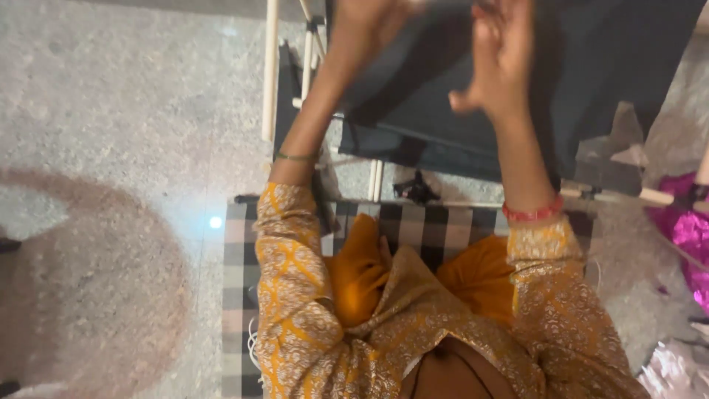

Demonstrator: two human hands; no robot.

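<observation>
A person seated on a checked mat (240,295) works a dark cloth (591,66) stretched over a pale wooden frame (270,74), both arms raised ahead of the body. The left hand (365,22) sits at the cloth's upper edge, partly cut off by the top of the view, so whether it grips the fabric or only rests on it cannot be told. The right hand (502,52) is spread, thumb out to the side and fingers (491,18) loosely fanned, lying against the cloth rather than closed on it; it looks placed to press or smooth the surface, which would explain the flat, wide pose. The cloth lies directly under and beyond both hands, reaching well to the right of the right hand, and appears taut across the frame. A green bangle (295,157) circles the left wrist, a red one (533,213) the right. Just below the hands, between the forearms, a small black clamp (417,191) sits at the frame's near rail. Shiny pink fabric (687,229) lies on the stone floor (111,111) well to the right of the right arm. The frame's rails and legs cross the space between lap and cloth, crowding any reach underneath
</observation>
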